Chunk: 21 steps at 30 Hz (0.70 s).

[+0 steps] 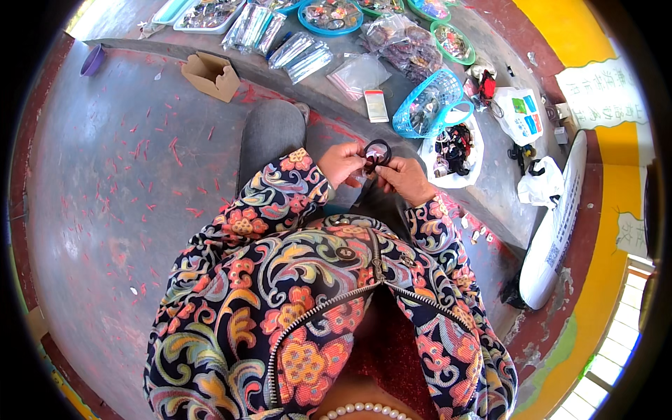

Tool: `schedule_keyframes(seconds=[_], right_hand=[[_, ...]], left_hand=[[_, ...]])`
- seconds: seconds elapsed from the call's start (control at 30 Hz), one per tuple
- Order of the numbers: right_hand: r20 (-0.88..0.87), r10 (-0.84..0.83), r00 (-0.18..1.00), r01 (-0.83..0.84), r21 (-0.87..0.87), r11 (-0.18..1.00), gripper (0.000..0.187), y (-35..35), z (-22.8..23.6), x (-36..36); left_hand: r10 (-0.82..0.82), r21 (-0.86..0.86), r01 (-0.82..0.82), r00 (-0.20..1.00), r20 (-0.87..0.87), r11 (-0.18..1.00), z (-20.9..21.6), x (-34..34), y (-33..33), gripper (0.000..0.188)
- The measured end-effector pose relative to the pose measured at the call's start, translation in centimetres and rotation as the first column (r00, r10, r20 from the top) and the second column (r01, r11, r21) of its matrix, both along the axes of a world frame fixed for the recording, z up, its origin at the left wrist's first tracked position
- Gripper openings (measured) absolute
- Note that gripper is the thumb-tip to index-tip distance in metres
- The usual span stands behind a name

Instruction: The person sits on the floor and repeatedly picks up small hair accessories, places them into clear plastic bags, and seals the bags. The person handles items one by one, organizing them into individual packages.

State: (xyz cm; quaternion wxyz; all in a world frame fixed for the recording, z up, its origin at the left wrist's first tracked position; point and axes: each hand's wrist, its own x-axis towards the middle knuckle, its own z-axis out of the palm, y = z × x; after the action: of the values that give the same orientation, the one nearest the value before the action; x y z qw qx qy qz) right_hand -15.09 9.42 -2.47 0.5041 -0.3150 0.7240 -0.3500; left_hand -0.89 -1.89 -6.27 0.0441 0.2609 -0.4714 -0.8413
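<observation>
Above my lap, a black hair tie (379,141) forms a loop between my two hands. My left hand (341,164) is closed, with fingertips pinching the loop's left side. From the other side my right hand (408,180) pinches its lower edge between thumb and fingers. Something small and pale shows within the loop, too small to name. To the right of my hands stands a white bag (472,173), opened wide, with a tangle of black hair ties (455,143) inside. A blue plastic basket (413,122) of small items leans just beyond it.
Several clear packets (301,57) and a stack of plastic bags (357,73) lie on the raised ledge ahead. Trays of trinkets, including a blue round one (329,29), line the far side. A cardboard box (211,75) stands at far left; a white sack (549,259) lies right.
</observation>
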Motion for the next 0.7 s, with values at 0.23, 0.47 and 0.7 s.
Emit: schedule_keyframes(seconds=[0.23,0.47,0.7], right_hand=[[-0.004,0.044,0.999,-0.044,0.077,0.996,0.024,-0.3,0.1,0.1],[-0.052,0.061,0.997,-0.056,0.094,0.994,0.024,-0.4,0.5,0.5],[-0.027,0.040,0.999,-0.039,0.050,0.998,0.023,-0.3,0.3,0.1]], left_hand=[[-0.061,-0.048,0.060,0.997,-0.037,0.997,0.5,0.1,0.0,0.019],[-0.083,-0.014,0.082,0.997,-0.011,0.996,1.1,0.1,0.0,0.020],[-0.048,-0.085,0.050,0.999,0.019,0.995,-0.3,0.0,-0.3,0.018]])
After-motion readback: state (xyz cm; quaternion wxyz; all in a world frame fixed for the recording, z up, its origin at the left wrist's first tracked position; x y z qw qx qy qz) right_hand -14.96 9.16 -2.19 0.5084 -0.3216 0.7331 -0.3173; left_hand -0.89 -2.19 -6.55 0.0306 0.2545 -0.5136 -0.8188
